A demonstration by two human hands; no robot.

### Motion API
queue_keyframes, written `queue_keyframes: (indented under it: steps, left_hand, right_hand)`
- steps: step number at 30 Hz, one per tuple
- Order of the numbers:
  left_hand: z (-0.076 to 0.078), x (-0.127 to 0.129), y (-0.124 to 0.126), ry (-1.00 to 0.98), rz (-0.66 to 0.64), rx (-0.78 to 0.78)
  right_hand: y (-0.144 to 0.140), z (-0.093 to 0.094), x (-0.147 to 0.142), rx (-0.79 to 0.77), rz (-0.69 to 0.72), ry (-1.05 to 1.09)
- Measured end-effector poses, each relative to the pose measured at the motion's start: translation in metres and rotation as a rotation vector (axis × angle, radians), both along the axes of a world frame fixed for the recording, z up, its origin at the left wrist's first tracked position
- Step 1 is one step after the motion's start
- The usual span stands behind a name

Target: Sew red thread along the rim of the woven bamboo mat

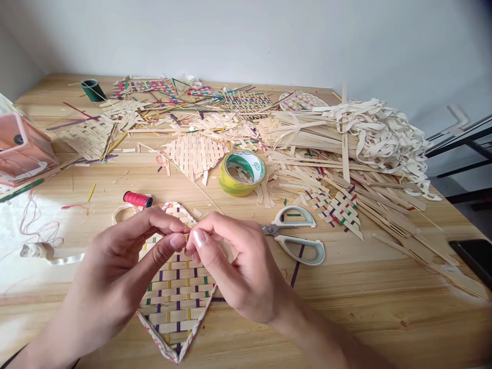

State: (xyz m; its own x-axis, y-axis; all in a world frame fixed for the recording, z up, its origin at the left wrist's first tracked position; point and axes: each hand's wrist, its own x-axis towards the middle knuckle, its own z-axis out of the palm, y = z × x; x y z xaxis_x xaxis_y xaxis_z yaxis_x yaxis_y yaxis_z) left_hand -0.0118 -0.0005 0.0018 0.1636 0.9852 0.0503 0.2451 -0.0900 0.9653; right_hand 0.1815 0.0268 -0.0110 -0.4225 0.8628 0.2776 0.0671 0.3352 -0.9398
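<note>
Both hands meet above a woven bamboo-strip panel (180,302), which has purple, yellow and green strips and a white cloth edging stitched in red. My left hand (134,261) pinches thumb to index finger at the centre. Fingertips together, my right hand (238,266) touches or nearly touches the left ones. Whatever they pinch is too small to make out. A spool of red thread (135,199) lies just beyond the left hand. White-handled scissors (294,230) rest right of the right hand, their blades partly hidden behind it.
A roll of yellow tape (243,174) stands mid-table. Behind it lie a plain woven piece (194,154) and loose bamboo strips (307,133). White cloth tape (388,133) is heaped at right, near a dark phone (474,259). A pink box (25,143) and green spool (93,90) stand left.
</note>
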Motion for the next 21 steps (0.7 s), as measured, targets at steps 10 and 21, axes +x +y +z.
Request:
queue_keyframes:
  steps: [10, 21]
  left_hand:
    - [-0.0032, -0.0024, -0.0019, 0.032, -0.014, 0.013]
    - [-0.0034, -0.0014, -0.0018, -0.001, -0.049, -0.021]
  right_hand:
    - [-0.0010, 0.0010, -0.0005, -0.043, -0.008, -0.011]
    - [-0.0007, 0.0013, -0.0012, -0.051, -0.009, -0.009]
